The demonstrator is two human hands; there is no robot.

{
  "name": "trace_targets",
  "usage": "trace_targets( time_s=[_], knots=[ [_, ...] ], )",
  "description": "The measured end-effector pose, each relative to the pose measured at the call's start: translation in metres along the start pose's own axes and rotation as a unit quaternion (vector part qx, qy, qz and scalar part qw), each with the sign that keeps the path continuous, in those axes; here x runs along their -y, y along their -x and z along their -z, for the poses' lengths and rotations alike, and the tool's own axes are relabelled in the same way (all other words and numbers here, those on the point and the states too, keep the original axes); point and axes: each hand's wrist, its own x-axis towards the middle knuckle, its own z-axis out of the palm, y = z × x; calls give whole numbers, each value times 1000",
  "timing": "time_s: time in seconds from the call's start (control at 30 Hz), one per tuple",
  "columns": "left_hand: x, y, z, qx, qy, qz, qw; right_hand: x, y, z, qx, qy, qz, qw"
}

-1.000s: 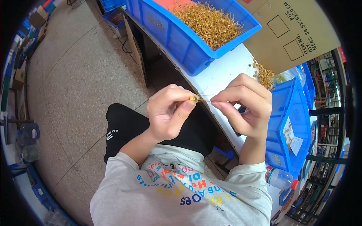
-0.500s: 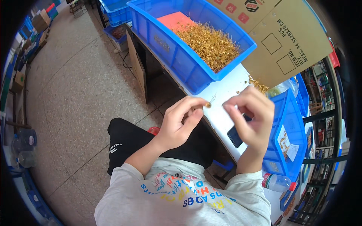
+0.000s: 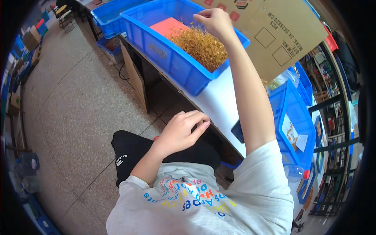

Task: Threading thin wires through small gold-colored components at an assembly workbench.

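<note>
Above the far side of a large blue bin (image 3: 164, 58), my right hand (image 3: 217, 25) is stretched out with thumb and fingers pinched together. Whatever is in that pinch is too small to make out. Below it in the bin lies a heap of small gold pieces with thin wire-like stems (image 3: 201, 49), beside a flat red-orange piece (image 3: 169, 27). My left hand (image 3: 182, 129) hovers over my lap, near the table's front edge. Its fingers are curled, the thumb close to the forefinger; no piece shows at the tips, and the palm is hidden.
The bin stands on a white table (image 3: 219, 94). A dark phone-like object (image 3: 237, 131) lies by the table edge. A large cardboard box (image 3: 274, 39) stands behind. To the right are another blue bin (image 3: 299, 125) and a clear bottle with a red cap (image 3: 294, 173).
My right hand has moved from beside the left hand up and away, over the bin. The small gold piece at my left fingertips no longer shows there. The whole view has shifted slightly.
</note>
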Motion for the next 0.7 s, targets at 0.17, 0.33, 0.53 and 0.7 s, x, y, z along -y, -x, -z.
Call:
trace_targets(
  time_s=[0.17,0.33,0.53,0.7],
  knots=[
    [12,10,6,36,-91,-20,995,-53,-7,-10,30,41,-1,999],
    [24,15,15,97,-141,22,985,-39,64,75,-35,52,-38,997],
    [27,13,14,142,-176,43,973,-80,128,96,-53,181,-135,973],
    [25,14,2,182,-181,25,966,-116,159,61,136,227,-264,927]
  ],
)
